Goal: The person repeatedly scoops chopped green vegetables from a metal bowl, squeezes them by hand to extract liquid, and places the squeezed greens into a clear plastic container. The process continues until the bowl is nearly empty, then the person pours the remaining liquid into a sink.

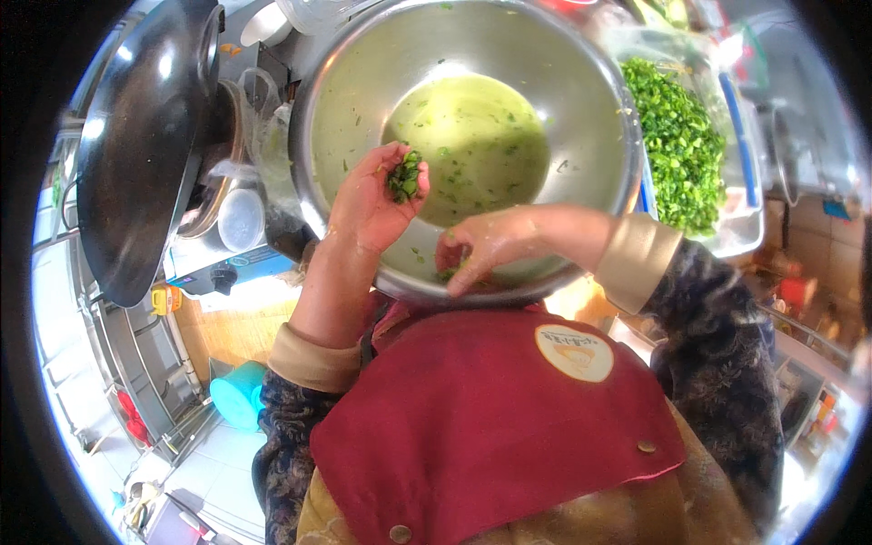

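A wide steel bowl stands before me, with greenish water and scattered green bits in its bottom. Over its left side my left hand is cupped palm up, its fingers curled round a small clump of chopped greens. Lower, by the near wall of the bowl, my right hand reaches in from the right with fingers bent downward. A few green bits show at its fingertips; how much it holds is hidden by the fingers.
To the right of the bowl a clear plastic container holds a heap of chopped greens. A large black wok leans at the left, beside a stove and a white round lid. Below left is a turquoise bucket.
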